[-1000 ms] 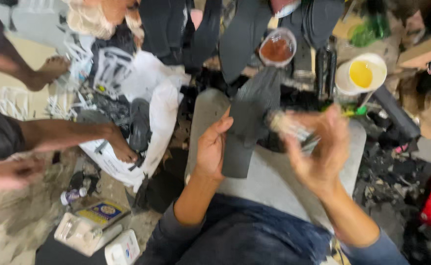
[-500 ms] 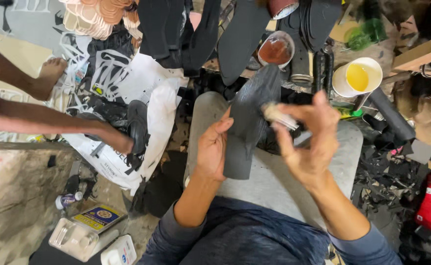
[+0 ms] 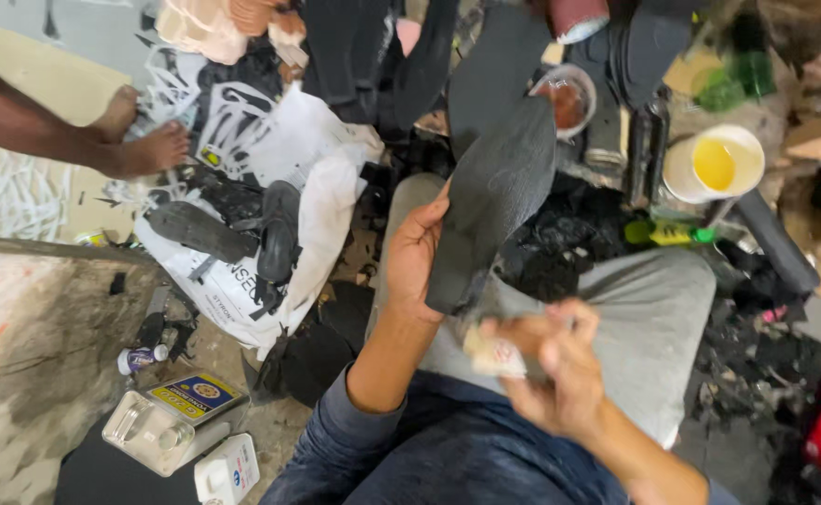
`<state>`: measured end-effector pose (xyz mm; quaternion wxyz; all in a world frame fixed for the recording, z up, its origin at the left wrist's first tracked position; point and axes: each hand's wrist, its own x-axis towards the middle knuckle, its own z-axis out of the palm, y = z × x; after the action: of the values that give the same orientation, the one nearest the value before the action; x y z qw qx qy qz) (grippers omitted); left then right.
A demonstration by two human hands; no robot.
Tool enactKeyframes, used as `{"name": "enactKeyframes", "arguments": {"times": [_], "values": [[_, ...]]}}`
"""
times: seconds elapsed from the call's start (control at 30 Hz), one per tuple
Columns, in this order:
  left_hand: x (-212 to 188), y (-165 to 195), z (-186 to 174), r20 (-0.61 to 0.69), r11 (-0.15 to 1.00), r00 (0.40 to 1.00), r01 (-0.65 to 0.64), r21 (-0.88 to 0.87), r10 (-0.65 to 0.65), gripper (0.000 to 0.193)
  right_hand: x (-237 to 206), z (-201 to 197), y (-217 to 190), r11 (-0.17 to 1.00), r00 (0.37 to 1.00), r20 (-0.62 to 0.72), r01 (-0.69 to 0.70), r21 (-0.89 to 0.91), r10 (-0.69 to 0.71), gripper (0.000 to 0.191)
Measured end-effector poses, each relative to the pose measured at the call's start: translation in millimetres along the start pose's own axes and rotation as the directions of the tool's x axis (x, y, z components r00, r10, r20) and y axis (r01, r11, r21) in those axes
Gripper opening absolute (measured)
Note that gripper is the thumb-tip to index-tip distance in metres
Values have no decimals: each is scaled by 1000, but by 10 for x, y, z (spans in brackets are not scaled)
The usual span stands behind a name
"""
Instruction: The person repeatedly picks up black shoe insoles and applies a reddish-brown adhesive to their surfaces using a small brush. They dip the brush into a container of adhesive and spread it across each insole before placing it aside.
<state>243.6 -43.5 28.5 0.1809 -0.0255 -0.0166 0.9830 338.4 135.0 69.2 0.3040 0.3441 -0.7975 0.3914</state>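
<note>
the left hand gripped a black shoe sole along its lower left edge, thumb on the near face, fingers wrapped behind it. the sole stood tilted, its narrow end down by the wrist and its broad end up and to the right, above the person's grey-trousered lap. the right hand was blurred; it was closed on a small pale object that showed at its left side, just below the sole's lower end and apart from it. what that object was could not be told.

beyond the sole lay a heap of black scraps and more dark soles leaning at the top. a bowl of reddish paste sat just past the sole's tip, and a white cup of yellow liquid stood to the right, with a green-capped yellow tube near it. to the left a white printed bag carried two black sandals. another person's bare foot rested at its far side. near the lower left edge stood a clear plastic can and a small white bottle.
</note>
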Motion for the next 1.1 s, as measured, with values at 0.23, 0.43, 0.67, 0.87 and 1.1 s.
{"name": "enactKeyframes", "arguments": {"times": [0.23, 0.43, 0.67, 0.87, 1.1], "values": [[-139, -104, 414, 55, 969, 998, 15, 248, -29, 65, 387, -190, 37, 946, 937, -150, -323, -23, 316, 95], [-263, -217, 658, 56, 902, 990, 93, 421, -128, 91, 472, -71, 119, 970, 977, -14, -212, -115, 212, 95], [-273, -255, 552, 51, 924, 971, 205, 324, -234, 98, 471, -115, 173, 943, 950, -27, -311, -115, 310, 92], [-225, -222, 505, 87, 947, 976, 167, 274, -197, 96, 401, -122, 44, 994, 986, 124, -110, -6, 110, 91], [-227, -266, 515, 29, 911, 981, 167, 376, -191, 100, 459, -177, 27, 966, 975, 127, -155, -206, 184, 78]]}}
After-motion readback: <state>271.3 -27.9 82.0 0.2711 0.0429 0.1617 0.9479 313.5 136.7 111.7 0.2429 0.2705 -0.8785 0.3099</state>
